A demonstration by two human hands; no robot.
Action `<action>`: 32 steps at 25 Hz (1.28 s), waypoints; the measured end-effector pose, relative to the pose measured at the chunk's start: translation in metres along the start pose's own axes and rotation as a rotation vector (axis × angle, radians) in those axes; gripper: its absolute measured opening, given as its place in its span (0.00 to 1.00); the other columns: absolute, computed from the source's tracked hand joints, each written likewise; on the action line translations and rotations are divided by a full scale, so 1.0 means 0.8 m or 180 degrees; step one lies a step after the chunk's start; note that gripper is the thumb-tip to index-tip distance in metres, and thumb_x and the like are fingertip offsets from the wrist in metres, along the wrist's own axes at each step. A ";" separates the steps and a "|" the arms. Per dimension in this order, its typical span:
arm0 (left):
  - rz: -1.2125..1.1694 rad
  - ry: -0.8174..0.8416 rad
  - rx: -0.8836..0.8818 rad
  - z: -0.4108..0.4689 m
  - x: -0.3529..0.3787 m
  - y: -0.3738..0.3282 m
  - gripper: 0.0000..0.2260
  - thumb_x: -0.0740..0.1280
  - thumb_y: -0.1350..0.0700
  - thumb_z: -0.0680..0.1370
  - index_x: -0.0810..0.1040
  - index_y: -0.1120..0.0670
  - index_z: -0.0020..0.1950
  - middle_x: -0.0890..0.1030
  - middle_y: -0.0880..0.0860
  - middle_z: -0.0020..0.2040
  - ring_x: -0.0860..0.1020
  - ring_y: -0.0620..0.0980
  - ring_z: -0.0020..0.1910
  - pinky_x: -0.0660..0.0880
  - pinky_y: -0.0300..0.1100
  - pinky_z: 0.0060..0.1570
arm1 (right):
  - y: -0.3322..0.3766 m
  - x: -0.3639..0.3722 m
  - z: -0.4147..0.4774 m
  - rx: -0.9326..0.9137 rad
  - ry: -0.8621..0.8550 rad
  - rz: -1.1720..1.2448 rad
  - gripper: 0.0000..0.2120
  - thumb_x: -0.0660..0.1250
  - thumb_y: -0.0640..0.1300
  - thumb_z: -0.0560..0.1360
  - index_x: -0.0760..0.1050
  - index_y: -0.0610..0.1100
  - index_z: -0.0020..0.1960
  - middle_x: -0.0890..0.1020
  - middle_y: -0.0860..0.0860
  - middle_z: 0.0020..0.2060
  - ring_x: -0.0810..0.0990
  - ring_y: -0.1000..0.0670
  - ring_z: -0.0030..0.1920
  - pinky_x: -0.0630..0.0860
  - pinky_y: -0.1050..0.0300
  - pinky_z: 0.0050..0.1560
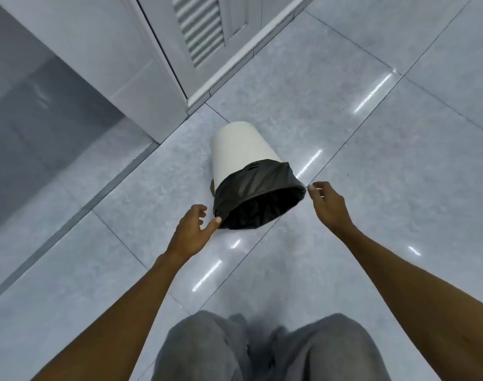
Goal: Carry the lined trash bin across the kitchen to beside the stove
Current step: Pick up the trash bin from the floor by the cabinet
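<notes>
Your left hand (pixel 190 234) is open, its thumb tip touching the black plastic liner (pixel 255 182) at the rim of the round white plastic trash bin (pixel 240 149), which stands on the glossy grey tiled floor (pixel 344 111). Your right hand (pixel 327 204), fingers loosely curled, pinches the liner's right edge.

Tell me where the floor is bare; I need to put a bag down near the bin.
Bare tile lies right of the trash bin beyond the right hand, and left of it toward the dark floor strip. Behind the bin, the louvered door and wall corner crowd in. Both hands flank the liner rim.
</notes>
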State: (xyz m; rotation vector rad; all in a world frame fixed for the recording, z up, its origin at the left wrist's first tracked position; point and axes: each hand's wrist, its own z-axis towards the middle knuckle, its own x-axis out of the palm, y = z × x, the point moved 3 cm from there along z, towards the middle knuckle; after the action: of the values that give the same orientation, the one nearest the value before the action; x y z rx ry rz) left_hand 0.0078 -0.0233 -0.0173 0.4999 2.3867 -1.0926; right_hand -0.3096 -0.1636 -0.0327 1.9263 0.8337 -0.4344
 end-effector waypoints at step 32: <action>0.1846 -0.0108 0.0739 -0.239 -0.234 -0.500 0.29 0.53 0.55 0.82 0.46 0.49 0.81 0.60 0.65 0.75 0.72 0.69 0.64 0.69 0.58 0.62 | 0.309 -0.367 -0.268 0.0159 -0.0998 -0.0366 0.23 0.52 0.48 0.84 0.59 0.53 0.78 0.72 0.37 0.63 0.80 0.35 0.53 0.76 0.46 0.56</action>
State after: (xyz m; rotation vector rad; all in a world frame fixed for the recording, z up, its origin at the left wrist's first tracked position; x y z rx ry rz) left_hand -0.0872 -0.1466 0.4378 1.1539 1.8984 -1.0842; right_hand -0.3506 -0.1600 0.4053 1.7993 0.7336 -0.8105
